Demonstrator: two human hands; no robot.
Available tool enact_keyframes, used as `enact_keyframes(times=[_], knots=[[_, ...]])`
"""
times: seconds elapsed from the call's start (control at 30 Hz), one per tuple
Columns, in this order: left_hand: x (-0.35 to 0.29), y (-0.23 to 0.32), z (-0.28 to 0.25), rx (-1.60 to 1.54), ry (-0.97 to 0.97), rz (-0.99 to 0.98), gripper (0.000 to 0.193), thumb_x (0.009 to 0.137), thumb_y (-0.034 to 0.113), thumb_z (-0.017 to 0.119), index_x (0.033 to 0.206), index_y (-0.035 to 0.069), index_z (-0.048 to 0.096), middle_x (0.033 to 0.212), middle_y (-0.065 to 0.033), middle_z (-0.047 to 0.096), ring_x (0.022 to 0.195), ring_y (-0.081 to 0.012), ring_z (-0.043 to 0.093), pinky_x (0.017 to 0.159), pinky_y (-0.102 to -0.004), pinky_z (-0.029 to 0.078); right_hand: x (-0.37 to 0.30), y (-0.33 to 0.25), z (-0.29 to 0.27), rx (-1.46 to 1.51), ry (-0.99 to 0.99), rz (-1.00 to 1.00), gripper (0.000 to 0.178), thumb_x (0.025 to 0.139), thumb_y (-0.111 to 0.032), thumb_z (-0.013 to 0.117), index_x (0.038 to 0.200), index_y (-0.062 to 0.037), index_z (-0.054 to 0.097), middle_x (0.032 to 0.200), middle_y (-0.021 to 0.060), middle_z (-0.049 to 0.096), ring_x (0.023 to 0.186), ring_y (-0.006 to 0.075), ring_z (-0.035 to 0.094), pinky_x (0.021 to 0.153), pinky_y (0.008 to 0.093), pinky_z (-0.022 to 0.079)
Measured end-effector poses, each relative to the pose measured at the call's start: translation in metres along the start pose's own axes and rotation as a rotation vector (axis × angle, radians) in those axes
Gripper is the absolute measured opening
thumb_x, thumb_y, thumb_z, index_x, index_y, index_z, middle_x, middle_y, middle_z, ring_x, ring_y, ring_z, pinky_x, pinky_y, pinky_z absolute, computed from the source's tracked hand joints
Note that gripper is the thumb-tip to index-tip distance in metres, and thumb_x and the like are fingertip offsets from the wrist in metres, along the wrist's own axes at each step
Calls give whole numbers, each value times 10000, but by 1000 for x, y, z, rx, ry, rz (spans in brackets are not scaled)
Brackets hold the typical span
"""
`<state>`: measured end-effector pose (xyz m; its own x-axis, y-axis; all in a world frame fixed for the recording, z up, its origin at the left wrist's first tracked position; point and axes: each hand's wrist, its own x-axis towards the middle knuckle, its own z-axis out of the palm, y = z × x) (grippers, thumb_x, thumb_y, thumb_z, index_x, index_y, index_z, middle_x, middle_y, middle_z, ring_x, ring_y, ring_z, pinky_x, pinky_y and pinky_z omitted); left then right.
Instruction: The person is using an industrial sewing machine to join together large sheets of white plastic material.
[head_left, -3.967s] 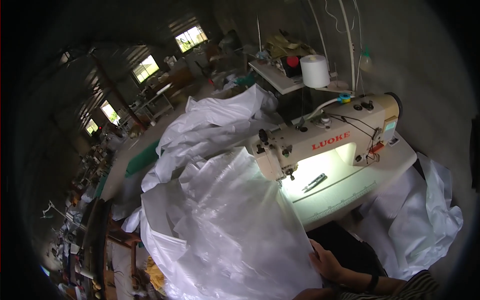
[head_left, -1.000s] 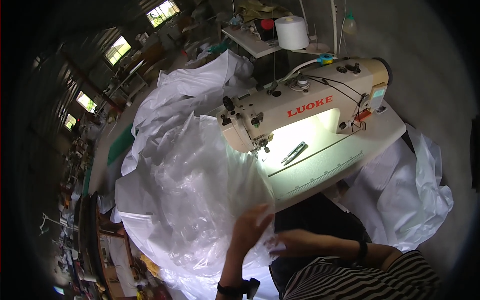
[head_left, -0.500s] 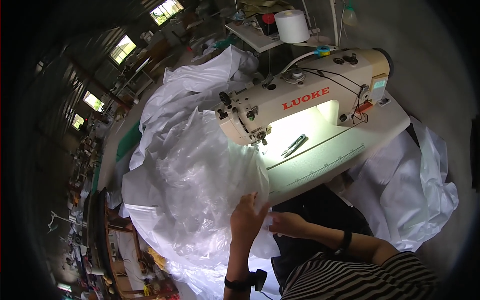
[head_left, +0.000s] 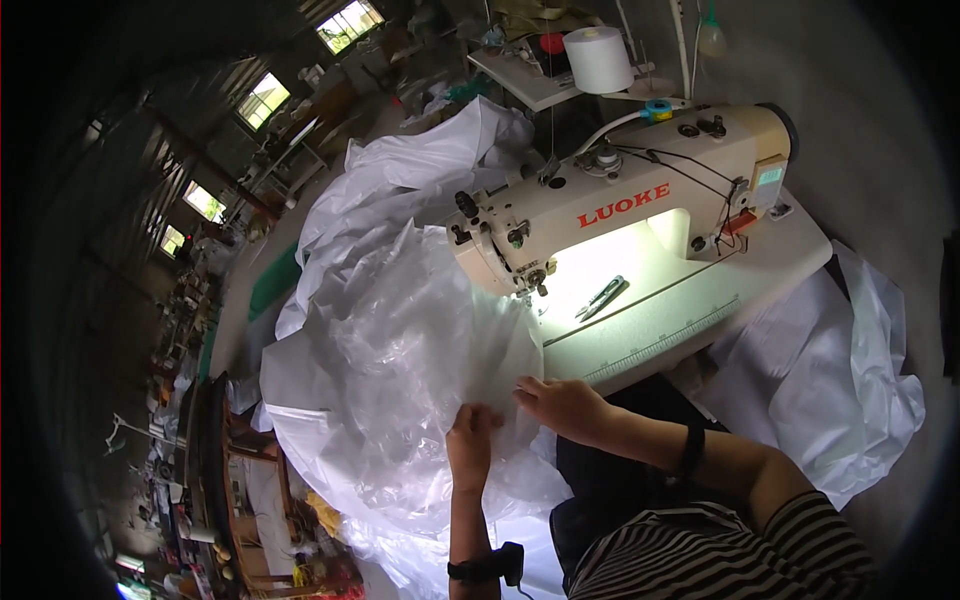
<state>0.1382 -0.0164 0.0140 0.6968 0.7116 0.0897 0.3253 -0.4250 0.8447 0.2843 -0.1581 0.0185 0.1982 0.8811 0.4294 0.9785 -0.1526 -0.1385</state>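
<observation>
A large heap of white, partly translucent plastic sheeting (head_left: 390, 340) spreads over the left side of the sewing table and down toward my lap. My left hand (head_left: 472, 445) has its fingers curled closed on the sheeting, below the machine head. Just right of it, my right hand (head_left: 560, 405) pinches the sheet's right edge near the front of the table. The sewing machine (head_left: 625, 200) is cream-coloured with its lamp lit, and the sheet reaches up to its needle area. Where the sheet meets the presser foot, the view is too dark to make out.
Small thread snips (head_left: 602, 298) lie on the lit machine bed (head_left: 660, 330), which has a ruler along its front. A white thread cone (head_left: 598, 60) stands behind. More white sheeting (head_left: 820, 380) hangs at the right. Wooden shelving (head_left: 255, 500) with bits of material is at lower left.
My left hand has moved down and left, its fingers now curled in. My right hand has come up and left along the sheet's edge. The whole view has shifted slightly.
</observation>
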Motion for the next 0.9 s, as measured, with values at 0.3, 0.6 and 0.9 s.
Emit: enact_keyframes(times=[0.3,0.6,0.9], knots=[[-4,14,7,192,-12,218,102,920,45,559,984,10,631,877,-158,705,812,-309,701,714,-381,543,-20,24,-9,256,-170,-269,111,865,-160,641,944,-93,600,979,29,602,862,185,677,718,339,567],[-2,14,29,-22,-427,84,135,902,57,582,996,-2,659,915,-142,683,879,-244,670,792,-337,509,-44,20,-19,484,132,-226,159,854,-145,672,1010,-128,647,1093,10,597,957,199,656,790,329,561],[-17,35,49,-40,-344,-61,227,904,198,667,1033,12,663,900,-113,694,841,-170,657,781,-303,508,-72,16,3,1183,210,441,250,986,-74,524,1229,-30,564,1210,104,608,1065,205,634,892,384,551]])
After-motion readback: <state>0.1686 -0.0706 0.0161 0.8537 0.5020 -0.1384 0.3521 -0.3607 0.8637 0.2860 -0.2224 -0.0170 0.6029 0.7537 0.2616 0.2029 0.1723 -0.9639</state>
